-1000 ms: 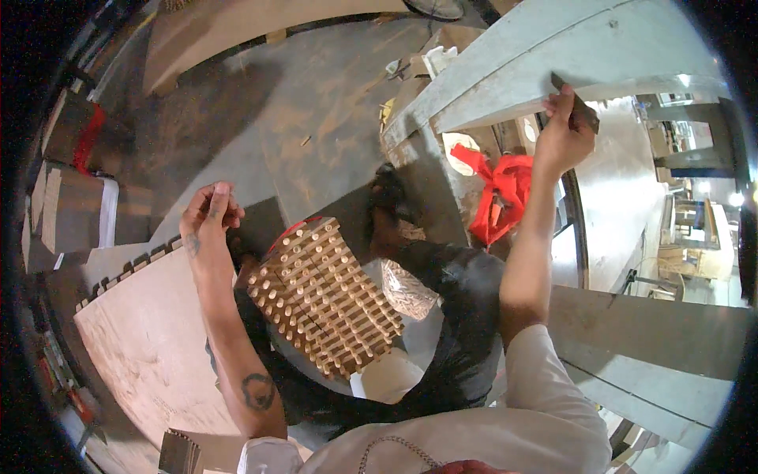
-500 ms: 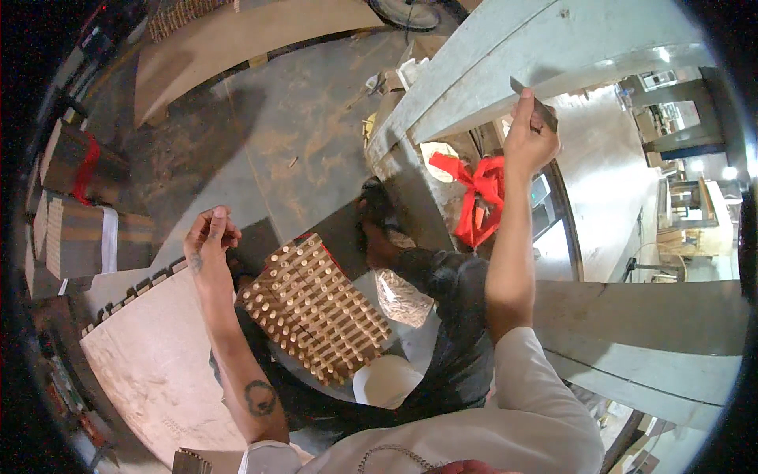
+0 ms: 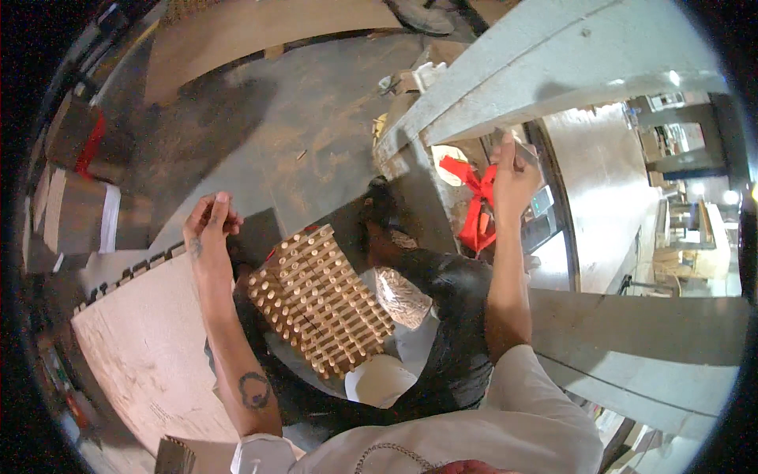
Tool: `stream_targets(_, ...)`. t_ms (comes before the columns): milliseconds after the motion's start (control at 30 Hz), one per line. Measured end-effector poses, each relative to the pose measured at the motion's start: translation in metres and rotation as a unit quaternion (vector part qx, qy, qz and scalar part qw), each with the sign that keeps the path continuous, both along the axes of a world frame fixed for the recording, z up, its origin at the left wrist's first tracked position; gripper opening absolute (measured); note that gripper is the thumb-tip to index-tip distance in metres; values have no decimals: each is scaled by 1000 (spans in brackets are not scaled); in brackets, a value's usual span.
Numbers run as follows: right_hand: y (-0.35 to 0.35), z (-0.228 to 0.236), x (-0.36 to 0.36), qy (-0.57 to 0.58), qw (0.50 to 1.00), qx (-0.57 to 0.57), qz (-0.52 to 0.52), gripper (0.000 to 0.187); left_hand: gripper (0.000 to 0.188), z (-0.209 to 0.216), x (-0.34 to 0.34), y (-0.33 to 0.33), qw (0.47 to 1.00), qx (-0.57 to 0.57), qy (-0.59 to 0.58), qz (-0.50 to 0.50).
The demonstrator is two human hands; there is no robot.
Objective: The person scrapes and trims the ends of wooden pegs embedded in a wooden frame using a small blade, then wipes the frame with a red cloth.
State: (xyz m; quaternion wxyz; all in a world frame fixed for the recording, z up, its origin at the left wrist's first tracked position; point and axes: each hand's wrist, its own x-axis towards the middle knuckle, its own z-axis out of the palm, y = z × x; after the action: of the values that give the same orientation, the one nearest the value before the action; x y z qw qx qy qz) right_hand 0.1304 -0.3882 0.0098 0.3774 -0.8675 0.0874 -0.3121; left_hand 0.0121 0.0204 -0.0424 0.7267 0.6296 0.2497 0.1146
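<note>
My right hand (image 3: 517, 175) is raised on the right, its thumb and fingers closed on a thin flat dark strip (image 3: 521, 145). The strip is smeared by motion, and its material is unclear. Off to the left, my left hand (image 3: 212, 216) hovers with thumb and fingertips pressed together. Whatever may be between those fingertips is too small to make out. Between my knees lies a stack of wooden slats with rows of round pegs (image 3: 324, 300), nearest to my left hand. Beside it sits a clear plastic bag of small wooden pegs (image 3: 403, 299).
Red cloth strips (image 3: 475, 207) lie behind my right hand, by a pale machine frame (image 3: 505, 87). A white rounded object (image 3: 380, 381) sits close to my lap. On the left are a large pale board (image 3: 146, 355) and bundled slats (image 3: 79, 215). Sawdust marks the floor (image 3: 316, 118).
My right hand has come down and slightly left with the strip, which has turned in its fingers. My left hand stays nearly in place, and the view has shifted a little.
</note>
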Motion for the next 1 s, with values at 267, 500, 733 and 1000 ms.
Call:
stream_targets(267, 97, 35, -72, -265, 812, -280, 438, 32, 23, -5, 6, 1, 1000, 3, 13, 26)
stream_targets(500, 127, 38, -105, -170, 791, -171, 562, 31, 27, 9, 5, -5, 1000, 21, 10, 12)
stream_targets(733, 138, 16, -93, -11, 814, -8, 581, 36, 28, 3, 1, -1, 999, 39, 14, -1)
stream_targets(1000, 152, 3, -89, 279, 785, 113, 542, 19, 35, 7, 4, -6, 999, -28, 26, 34)
